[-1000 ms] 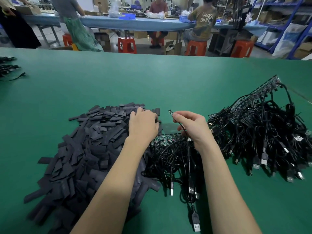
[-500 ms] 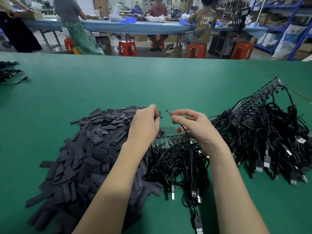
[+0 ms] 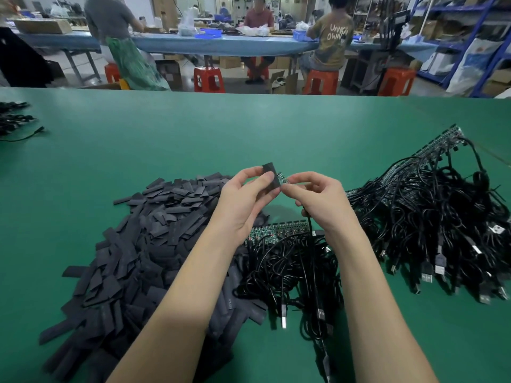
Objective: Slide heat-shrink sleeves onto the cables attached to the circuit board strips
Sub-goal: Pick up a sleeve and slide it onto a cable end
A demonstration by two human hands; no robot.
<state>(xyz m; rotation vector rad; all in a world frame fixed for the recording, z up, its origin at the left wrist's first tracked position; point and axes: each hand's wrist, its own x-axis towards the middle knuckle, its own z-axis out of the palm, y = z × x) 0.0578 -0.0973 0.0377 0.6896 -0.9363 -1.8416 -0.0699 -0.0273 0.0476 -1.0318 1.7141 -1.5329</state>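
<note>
Even, diffuse overhead light is cast across the green surface; only soft shadows are seen beneath the raised hands; no harsh glare is recorded; wide-angle distortion is shown in the bowed far edge; background workers are rendered slightly soft and blurred.

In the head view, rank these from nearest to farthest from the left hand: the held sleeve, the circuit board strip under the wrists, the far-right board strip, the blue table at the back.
1. Held sleeve, pinched in the left hand.
2. Circuit board strip, just below the wrists.
3. Far-right board strip, atop the right cable heap.
4. Blue table, across the aisle.
</note>
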